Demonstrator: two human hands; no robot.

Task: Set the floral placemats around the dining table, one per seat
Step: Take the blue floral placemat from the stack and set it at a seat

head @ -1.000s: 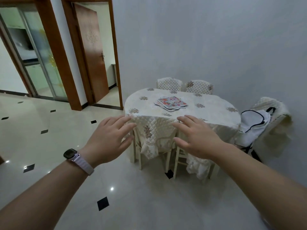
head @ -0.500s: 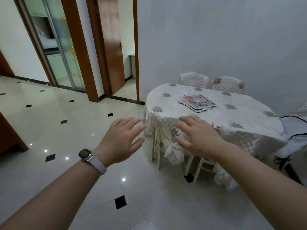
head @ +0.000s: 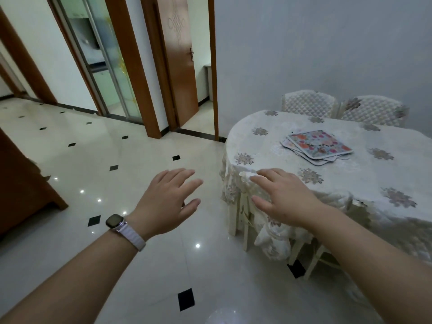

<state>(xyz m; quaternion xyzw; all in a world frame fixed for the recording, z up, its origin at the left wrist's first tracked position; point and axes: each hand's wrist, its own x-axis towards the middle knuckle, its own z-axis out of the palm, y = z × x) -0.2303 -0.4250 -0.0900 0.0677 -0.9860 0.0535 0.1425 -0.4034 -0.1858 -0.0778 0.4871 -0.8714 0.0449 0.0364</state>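
Note:
A stack of floral placemats (head: 319, 146) lies near the middle of the round dining table (head: 268, 148), which wears a cream quilted cloth with flower motifs. My left hand (head: 167, 202) is held out over the floor, left of the table, fingers spread and holding nothing. My right hand (head: 280, 195) hovers in front of the table's near left edge, fingers apart and empty. Both hands are well short of the placemats.
Two quilted chair backs (head: 308, 104) (head: 371, 109) stand behind the table against the grey wall. Chair legs (head: 245, 220) show under the hanging cloth. An open wooden door (head: 180, 59) and a glass sliding door (head: 102, 57) lie to the left across glossy tiled floor (head: 98, 164).
The view has moved closer to the table and swung left, so the table now sits further right and larger. Both hands stay outstretched and empty.

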